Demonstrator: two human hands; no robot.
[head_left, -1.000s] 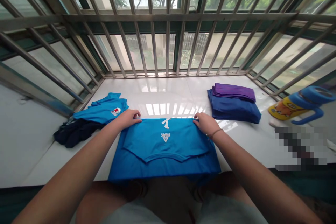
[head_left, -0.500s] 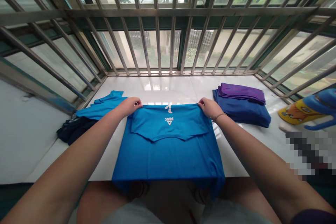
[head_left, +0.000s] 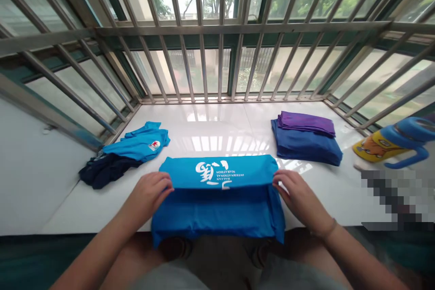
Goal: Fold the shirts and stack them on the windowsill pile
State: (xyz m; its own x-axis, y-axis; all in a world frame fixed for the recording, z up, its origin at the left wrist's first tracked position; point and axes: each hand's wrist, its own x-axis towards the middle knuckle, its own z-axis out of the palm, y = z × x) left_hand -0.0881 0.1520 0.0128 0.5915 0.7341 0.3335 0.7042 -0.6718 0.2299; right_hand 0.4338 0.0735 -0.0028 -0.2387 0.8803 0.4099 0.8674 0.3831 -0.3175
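A blue T-shirt lies across the front of the white sill, its far part folded over toward me. White lettering and a large white figure show on the folded flap. My left hand pinches the flap's left corner, fingers closed on the cloth. At the right corner, my right hand grips the same flap edge between thumb and fingers. The flap's edge is held slightly above the layer below, with a dark gap under it. The shirt's near end hangs over the sill's front edge.
Crumpled blue and dark clothes lie on the left. To the right sit folded purple cloth and folded navy cloth, stacked. A blue-and-yellow bottle lies farther right, near a blurred-out patch. Metal bars enclose the white sill.
Both hands have drawn the shirt's far fold toward me, turning it over again. The small logo flap is now covered and larger white print shows. The view has shifted slightly.
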